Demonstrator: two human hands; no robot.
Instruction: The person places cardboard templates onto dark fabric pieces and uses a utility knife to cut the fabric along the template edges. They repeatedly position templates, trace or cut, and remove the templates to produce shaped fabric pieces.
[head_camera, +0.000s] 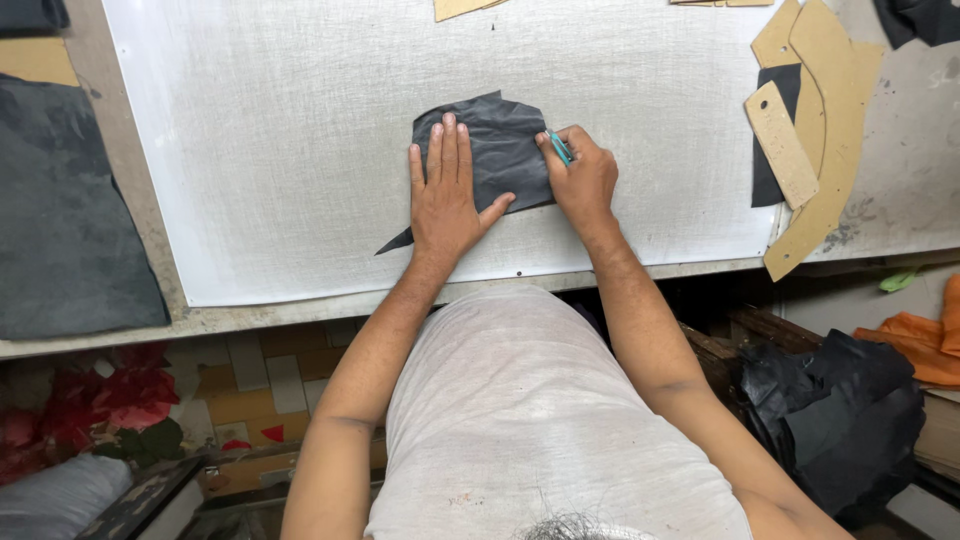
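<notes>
Head | left hand (443, 195) flat on dark piece (495, 150) | right hand (583, 180) holds teal tool (559, 146)

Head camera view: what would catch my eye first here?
A dark grey piece of material lies mid-table on a white cutting sheet. The left hand presses flat on it, while the right hand holds a teal tool at its right edge. Tan cardboard patterns lie at the far right.
</notes>
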